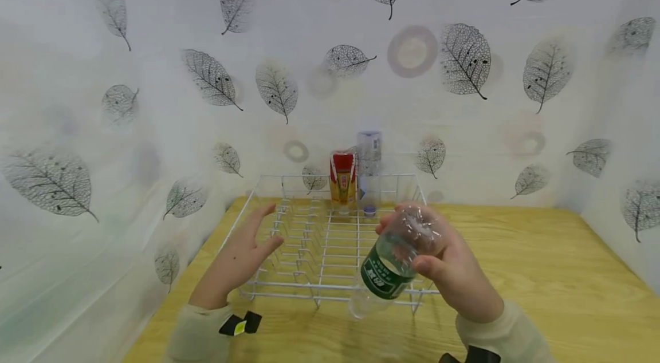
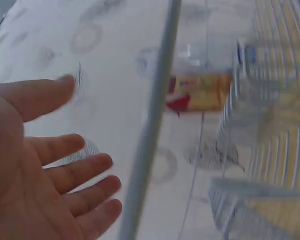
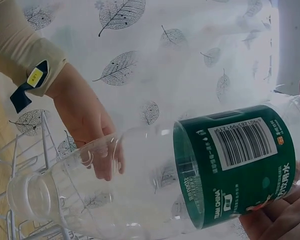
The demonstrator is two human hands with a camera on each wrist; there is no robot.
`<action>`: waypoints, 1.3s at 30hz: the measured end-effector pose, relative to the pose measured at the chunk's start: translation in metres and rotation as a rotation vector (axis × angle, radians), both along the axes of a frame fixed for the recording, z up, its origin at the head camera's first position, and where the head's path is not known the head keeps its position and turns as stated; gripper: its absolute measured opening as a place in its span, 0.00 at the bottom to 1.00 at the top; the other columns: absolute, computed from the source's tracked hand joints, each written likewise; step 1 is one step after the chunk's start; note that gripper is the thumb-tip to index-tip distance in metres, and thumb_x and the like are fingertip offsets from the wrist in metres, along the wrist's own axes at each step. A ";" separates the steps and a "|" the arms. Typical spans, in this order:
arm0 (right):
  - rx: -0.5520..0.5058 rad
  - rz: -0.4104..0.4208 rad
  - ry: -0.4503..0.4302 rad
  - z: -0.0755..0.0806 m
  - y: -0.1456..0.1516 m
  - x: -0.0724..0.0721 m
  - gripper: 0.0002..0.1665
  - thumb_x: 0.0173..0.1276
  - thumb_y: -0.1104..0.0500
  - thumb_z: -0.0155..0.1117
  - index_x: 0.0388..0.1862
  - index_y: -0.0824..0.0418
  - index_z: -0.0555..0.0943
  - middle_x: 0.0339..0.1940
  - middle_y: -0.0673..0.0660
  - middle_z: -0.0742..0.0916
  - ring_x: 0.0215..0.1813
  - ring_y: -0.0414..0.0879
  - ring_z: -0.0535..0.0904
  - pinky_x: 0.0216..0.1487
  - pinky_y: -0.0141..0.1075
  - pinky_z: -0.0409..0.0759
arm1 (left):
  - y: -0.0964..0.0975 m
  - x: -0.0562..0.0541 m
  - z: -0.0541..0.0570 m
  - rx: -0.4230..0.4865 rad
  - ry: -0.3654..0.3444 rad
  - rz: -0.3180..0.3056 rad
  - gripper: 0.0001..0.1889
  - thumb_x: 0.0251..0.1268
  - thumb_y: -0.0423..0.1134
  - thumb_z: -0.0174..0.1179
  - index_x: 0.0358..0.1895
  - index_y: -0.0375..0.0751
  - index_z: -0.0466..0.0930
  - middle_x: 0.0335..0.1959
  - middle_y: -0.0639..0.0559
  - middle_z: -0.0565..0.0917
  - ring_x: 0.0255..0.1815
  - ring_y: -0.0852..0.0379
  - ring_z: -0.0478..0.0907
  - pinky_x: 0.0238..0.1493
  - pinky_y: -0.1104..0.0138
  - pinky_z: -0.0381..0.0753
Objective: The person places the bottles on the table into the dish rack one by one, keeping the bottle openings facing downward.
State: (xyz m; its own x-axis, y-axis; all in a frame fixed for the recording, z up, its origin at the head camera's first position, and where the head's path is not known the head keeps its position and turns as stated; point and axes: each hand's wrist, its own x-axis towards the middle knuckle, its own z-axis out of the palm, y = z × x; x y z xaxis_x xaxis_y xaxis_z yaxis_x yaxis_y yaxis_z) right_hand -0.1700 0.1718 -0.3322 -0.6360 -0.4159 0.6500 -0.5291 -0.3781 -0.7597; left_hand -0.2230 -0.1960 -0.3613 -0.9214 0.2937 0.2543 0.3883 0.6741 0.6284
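A clear plastic bottle with a green label [image 1: 384, 277] is tilted, neck down and to the left, over the front right of a white wire rack [image 1: 340, 254]. My right hand [image 1: 454, 265] grips it near its base, thumb on the near side. In the right wrist view, the bottle's open mouth and the label's barcode [image 3: 244, 143] show; no cap is on it. My left hand [image 1: 242, 260] hovers over the rack's left side with fingers spread, holding nothing. In the left wrist view its fingers [image 2: 80, 172] are straight and apart from the rack's wire.
At the rack's back stand a bottle with a red and yellow label [image 1: 342, 182] and a clear bottle with a blue cap [image 1: 369, 174], both upside down. The rack rests on a wooden table [image 1: 526, 271]. A leaf-patterned sheet [image 1: 330, 99] surrounds the back and sides.
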 end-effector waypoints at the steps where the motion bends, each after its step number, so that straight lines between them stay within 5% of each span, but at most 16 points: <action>1: 0.007 -0.002 -0.006 0.001 0.000 0.000 0.38 0.75 0.51 0.64 0.75 0.69 0.63 0.64 0.70 0.78 0.64 0.60 0.78 0.64 0.48 0.77 | -0.006 -0.003 -0.001 -0.016 -0.019 0.022 0.41 0.76 0.57 0.55 0.82 0.47 0.49 0.80 0.43 0.56 0.79 0.37 0.52 0.71 0.35 0.58; 11: -0.014 -0.005 0.005 0.007 0.009 -0.001 0.39 0.77 0.49 0.61 0.75 0.70 0.62 0.66 0.69 0.78 0.66 0.59 0.77 0.63 0.45 0.78 | -0.049 -0.022 -0.007 -0.062 -0.144 0.161 0.40 0.78 0.45 0.55 0.82 0.38 0.44 0.80 0.31 0.49 0.77 0.29 0.48 0.70 0.33 0.55; 22: -0.051 -0.006 0.039 0.010 0.026 -0.001 0.39 0.79 0.48 0.57 0.77 0.70 0.60 0.67 0.68 0.78 0.67 0.59 0.76 0.63 0.44 0.78 | -0.074 -0.031 -0.028 0.029 -0.321 0.155 0.35 0.81 0.34 0.40 0.82 0.34 0.34 0.82 0.33 0.41 0.80 0.32 0.38 0.75 0.38 0.40; 29: -0.049 -0.071 -0.015 0.014 0.044 -0.003 0.37 0.80 0.52 0.56 0.78 0.70 0.57 0.68 0.70 0.76 0.68 0.58 0.73 0.62 0.42 0.78 | -0.080 -0.033 -0.041 0.077 -0.358 0.116 0.31 0.82 0.32 0.36 0.82 0.32 0.37 0.77 0.28 0.57 0.77 0.30 0.51 0.74 0.38 0.49; 33: -0.002 -0.128 -0.070 0.024 0.055 -0.016 0.32 0.82 0.56 0.53 0.78 0.65 0.60 0.68 0.67 0.77 0.70 0.56 0.72 0.62 0.39 0.77 | -0.083 -0.031 -0.043 0.108 -0.337 0.091 0.31 0.81 0.29 0.35 0.81 0.32 0.38 0.77 0.30 0.58 0.77 0.31 0.53 0.74 0.38 0.48; 39: 0.100 -0.305 -0.197 0.043 0.064 -0.057 0.30 0.82 0.60 0.52 0.78 0.55 0.57 0.68 0.64 0.76 0.69 0.53 0.70 0.61 0.34 0.75 | -0.085 -0.031 -0.039 0.137 -0.313 0.068 0.31 0.82 0.30 0.34 0.82 0.33 0.37 0.78 0.31 0.56 0.77 0.32 0.53 0.74 0.38 0.48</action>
State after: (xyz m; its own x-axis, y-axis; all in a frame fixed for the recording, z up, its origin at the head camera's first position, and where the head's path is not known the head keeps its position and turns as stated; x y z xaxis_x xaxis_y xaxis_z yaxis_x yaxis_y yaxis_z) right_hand -0.2270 0.2357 -0.2896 -0.8492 -0.2432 0.4687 -0.4462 -0.1442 -0.8832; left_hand -0.2537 -0.2813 -0.4006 -0.9773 0.2118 -0.0111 0.1193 0.5926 0.7966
